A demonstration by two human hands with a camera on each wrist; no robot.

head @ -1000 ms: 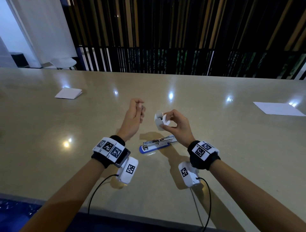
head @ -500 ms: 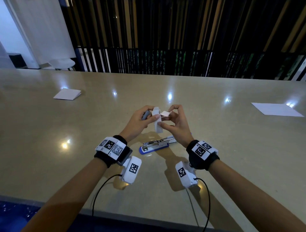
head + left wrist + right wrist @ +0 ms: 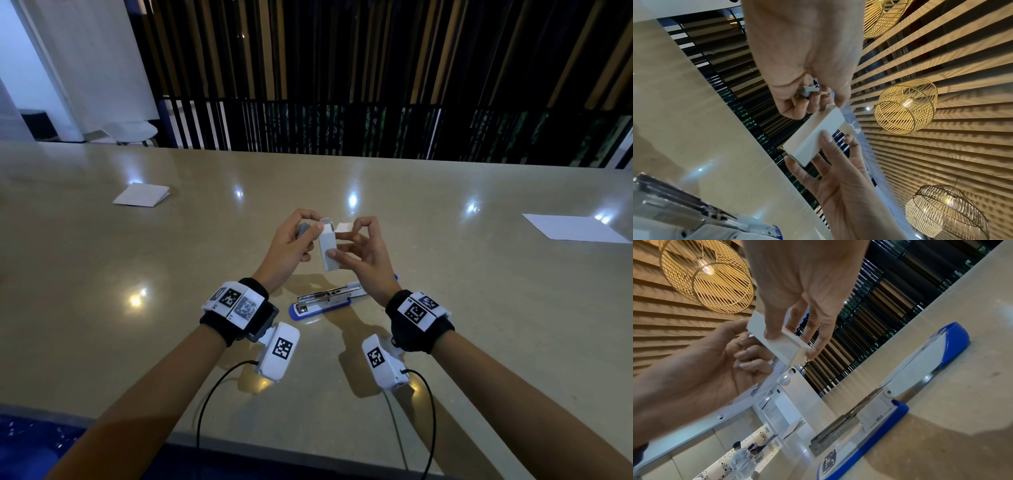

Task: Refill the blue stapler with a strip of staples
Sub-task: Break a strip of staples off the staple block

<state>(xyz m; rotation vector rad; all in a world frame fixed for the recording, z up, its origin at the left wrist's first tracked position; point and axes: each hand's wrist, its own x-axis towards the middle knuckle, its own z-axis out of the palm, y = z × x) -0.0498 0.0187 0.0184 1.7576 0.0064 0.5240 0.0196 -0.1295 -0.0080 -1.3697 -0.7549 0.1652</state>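
Observation:
The blue stapler (image 3: 323, 302) lies open on the table below my hands, its metal staple channel facing up; the right wrist view shows the stapler (image 3: 859, 426) with its lid folded back. My right hand (image 3: 346, 240) pinches a small white staple box (image 3: 328, 251) upright, its top flap (image 3: 344, 226) open. My left hand (image 3: 310, 222) curls round a grey strip of staples (image 3: 303, 231), and its thumb touches the box's top edge. In the left wrist view the strip of staples (image 3: 806, 91) shows between the left fingers, just above the staple box (image 3: 816, 136).
A folded white paper (image 3: 142, 195) lies at the far left of the beige table (image 3: 102, 274). A flat white sheet (image 3: 575, 229) lies at the far right. A dark slatted railing runs behind the table's far edge.
My left hand moved right from its own spot to the box, bringing the grey strip beside the open top. The right hand turned the box more upright.

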